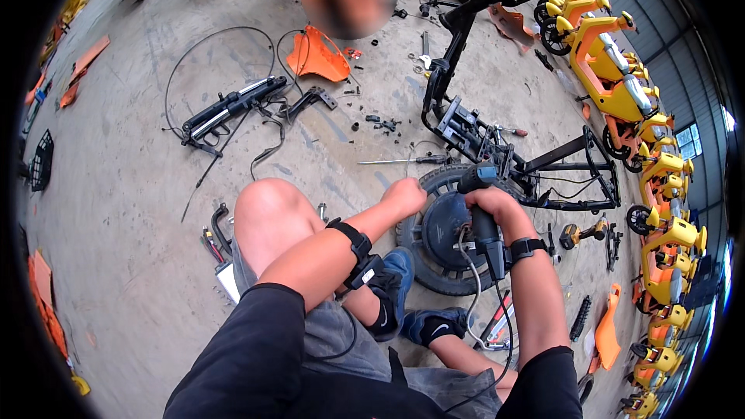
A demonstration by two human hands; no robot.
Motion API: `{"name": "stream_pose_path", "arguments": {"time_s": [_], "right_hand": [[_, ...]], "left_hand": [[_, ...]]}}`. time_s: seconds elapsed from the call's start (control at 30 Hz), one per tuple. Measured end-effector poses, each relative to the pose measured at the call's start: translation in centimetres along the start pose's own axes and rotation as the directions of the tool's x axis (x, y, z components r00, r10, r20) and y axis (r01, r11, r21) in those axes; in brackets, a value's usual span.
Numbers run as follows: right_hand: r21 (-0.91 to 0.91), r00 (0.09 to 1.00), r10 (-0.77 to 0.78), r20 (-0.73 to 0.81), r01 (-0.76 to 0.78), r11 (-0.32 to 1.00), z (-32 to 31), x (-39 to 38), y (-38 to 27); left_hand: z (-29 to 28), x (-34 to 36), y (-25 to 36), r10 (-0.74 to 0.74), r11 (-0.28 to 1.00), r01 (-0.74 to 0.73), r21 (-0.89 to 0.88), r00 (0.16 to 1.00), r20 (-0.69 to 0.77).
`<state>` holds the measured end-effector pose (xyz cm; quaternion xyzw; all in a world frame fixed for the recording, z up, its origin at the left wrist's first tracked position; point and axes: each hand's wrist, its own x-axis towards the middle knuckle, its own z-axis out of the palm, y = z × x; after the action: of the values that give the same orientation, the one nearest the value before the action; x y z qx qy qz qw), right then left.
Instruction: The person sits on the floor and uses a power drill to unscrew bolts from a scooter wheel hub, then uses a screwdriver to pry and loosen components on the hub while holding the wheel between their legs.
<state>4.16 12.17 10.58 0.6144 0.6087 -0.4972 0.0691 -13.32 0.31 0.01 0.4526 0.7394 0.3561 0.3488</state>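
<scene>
My right hand (pixel 489 206) is closed on a dark cordless power tool (pixel 476 178), held over the hub of a black-tyred wheel (pixel 441 227) that lies between me and a black scooter frame (pixel 565 164). My left hand (pixel 404 196) is closed at the wheel's left edge; what its fingers hold, if anything, is hidden. A pale hose (pixel 470 260) runs down over the wheel. My shoes (pixel 396 279) are against the near side of the tyre. A long screwdriver (pixel 396 161) lies just beyond the wheel.
A black fork assembly (pixel 229 112), an orange panel (pixel 314 53) and small parts lie ahead on the concrete floor (pixel 124 202). A yellow drill (pixel 578 236) lies at right. Several yellow scooters (pixel 601 70) line the right wall. A blurred patch covers the top centre.
</scene>
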Motion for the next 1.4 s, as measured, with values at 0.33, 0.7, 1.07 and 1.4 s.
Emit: {"name": "stream_pose_path", "arguments": {"time_s": [0.33, 0.7, 1.07, 1.4], "right_hand": [[-0.009, 1.0, -0.024, -0.005, 0.024, 1.0, -0.3, -1.2, -0.2], [-0.051, 1.0, -0.026, -0.018, 0.025, 0.998, -0.3, -1.1, 0.0], [-0.086, 0.997, -0.076, -0.033, 0.073, 0.994, -0.2, -0.5, 1.2], [0.067, 0.994, -0.092, -0.056, 0.095, 0.993, -1.2, -0.1, 2.3]], "left_hand": [[0.2, -0.1, 0.8, 0.025, 0.998, -0.027, 0.05, 0.998, 0.055], [0.1, -0.3, 1.0, -0.009, 0.998, 0.003, 0.067, 0.997, 0.082], [0.7, 0.3, 0.0, 0.034, 0.995, -0.041, 0.089, 0.996, 0.086], [3.9, 6.4, 0.6, 0.079, 0.972, -0.12, 0.204, 0.977, 0.197]]}}
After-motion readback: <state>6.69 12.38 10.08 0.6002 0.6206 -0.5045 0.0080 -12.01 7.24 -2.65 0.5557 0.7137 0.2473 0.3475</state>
